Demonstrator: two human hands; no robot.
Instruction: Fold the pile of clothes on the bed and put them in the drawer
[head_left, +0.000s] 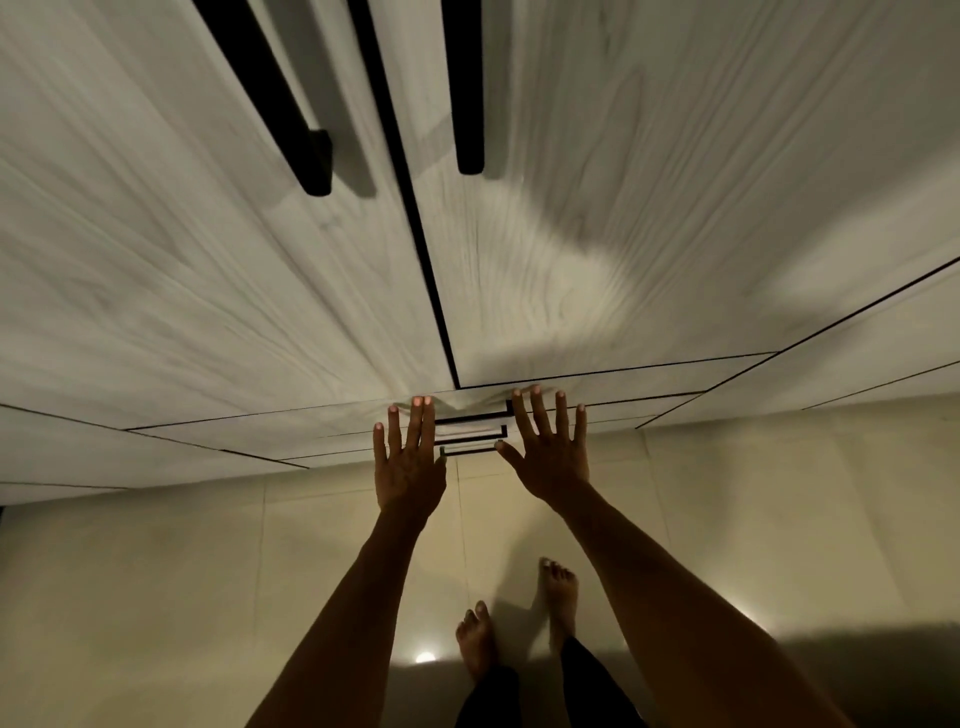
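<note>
I look down a pale wood-grain wardrobe. At its foot are drawers with closed fronts and short black handles stacked in the middle. My left hand is spread flat, fingers apart, just left of the handles, its fingertips at the top drawer front. My right hand is spread the same way just right of them. Neither hand holds anything. No clothes and no bed are in view.
Two tall wardrobe doors above the drawers are closed, each with a long black bar handle. Below is a beige tiled floor. My bare feet stand close to the wardrobe. More cabinet panels run off to the right.
</note>
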